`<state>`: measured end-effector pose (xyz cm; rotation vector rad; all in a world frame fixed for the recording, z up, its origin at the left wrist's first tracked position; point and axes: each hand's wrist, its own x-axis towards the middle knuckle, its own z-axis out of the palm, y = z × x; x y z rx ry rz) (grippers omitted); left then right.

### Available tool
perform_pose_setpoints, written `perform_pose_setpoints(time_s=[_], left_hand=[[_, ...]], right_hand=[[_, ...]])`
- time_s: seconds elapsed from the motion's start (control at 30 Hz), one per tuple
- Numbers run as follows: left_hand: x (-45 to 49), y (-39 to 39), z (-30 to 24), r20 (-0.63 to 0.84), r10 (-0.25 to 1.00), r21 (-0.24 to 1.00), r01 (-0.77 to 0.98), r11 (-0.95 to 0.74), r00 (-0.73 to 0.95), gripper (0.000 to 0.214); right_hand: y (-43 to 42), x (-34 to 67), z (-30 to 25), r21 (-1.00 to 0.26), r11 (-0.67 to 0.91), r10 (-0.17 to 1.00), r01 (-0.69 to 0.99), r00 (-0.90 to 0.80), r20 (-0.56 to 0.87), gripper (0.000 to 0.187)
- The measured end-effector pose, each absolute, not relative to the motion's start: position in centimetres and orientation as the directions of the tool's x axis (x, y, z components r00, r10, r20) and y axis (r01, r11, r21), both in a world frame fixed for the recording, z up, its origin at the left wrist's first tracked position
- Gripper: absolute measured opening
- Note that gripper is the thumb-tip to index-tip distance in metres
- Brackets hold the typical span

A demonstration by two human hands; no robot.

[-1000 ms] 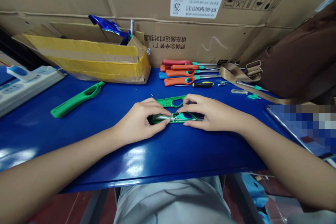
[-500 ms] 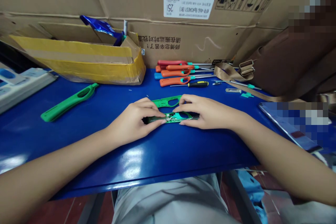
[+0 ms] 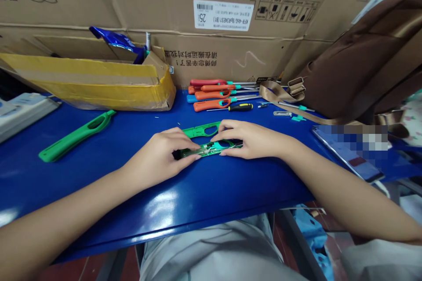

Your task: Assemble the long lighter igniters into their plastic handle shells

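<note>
The left hand (image 3: 160,154) and right hand (image 3: 247,139) both pinch the opened green lighter (image 3: 207,150) between them on the glossy blue table (image 3: 211,193); printed cardboard (image 3: 231,46) stands beyond both, a brown bag (image 3: 346,66) right of the right hand.

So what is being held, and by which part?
An open green lighter half: the left hand grips its left end, the right hand its right end, near the teal trigger.

My blue table (image 3: 171,219) holds a yellow box (image 3: 128,93). In front of the box lies a green handle (image 3: 75,138); by its left end, a power strip (image 3: 29,112). Right of the box are lighters (image 3: 207,95), a screwdriver (image 3: 241,107), a green shell (image 3: 197,132) and a phone (image 3: 346,156).
</note>
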<state>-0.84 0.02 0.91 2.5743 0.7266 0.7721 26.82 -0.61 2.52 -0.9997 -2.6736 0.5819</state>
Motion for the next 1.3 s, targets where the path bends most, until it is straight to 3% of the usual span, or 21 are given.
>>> perform_pose_setpoints(time_s=[0.27, 0.4, 0.57, 0.77, 0.9, 1.07, 1.2, 1.3], left_hand=[[-1.0, -0.4, 1.1, 0.372, 0.55, 0.389, 0.412, -0.824, 0.748, 0.017], [-1.2, -0.5, 1.3, 0.349, 0.549, 0.386, 0.418, -0.823, 0.759, 0.02], [-1.1, -0.5, 1.2, 0.355, 0.55, 0.396, 0.412, -0.821, 0.756, 0.019], [-0.7, -0.6, 0.8, 0.385, 0.537, 0.391, 0.395, -0.832, 0.75, 0.019], [-0.6, -0.8, 0.8, 0.399, 0.532, 0.378, 0.395, -0.838, 0.747, 0.017], [-0.5, -0.9, 0.7, 0.413, 0.517, 0.373, 0.379, -0.847, 0.75, 0.016], [-0.5, -0.9, 0.5, 0.417, 0.506, 0.352, 0.378, -0.856, 0.755, 0.017], [-0.5, -0.9, 0.5, 0.422, 0.503, 0.344, 0.38, -0.858, 0.754, 0.018]], right_hand=[[-0.5, 27.0, 2.4, -0.495, 0.667, 0.671, 0.557, -0.737, 0.075, 0.038], [-0.7, 26.8, 2.2, -0.482, 0.707, 0.652, 0.517, -0.742, 0.16, 0.038], [-0.6, 25.4, 0.8, -0.521, 0.682, 0.705, 0.513, -0.65, 0.284, 0.022], [-0.5, 24.4, -0.1, -0.641, 0.571, 0.799, 0.513, -0.525, 0.291, 0.005], [-0.4, 24.4, -0.1, -0.681, 0.51, 0.839, 0.526, -0.48, 0.257, 0.005], [-0.7, 24.7, 0.5, -0.628, 0.584, 0.784, 0.514, -0.556, 0.275, 0.011], [-1.0, 25.1, 1.1, -0.479, 0.708, 0.677, 0.519, -0.692, 0.251, 0.024], [-1.0, 25.2, 1.2, -0.412, 0.734, 0.653, 0.539, -0.727, 0.211, 0.023]])
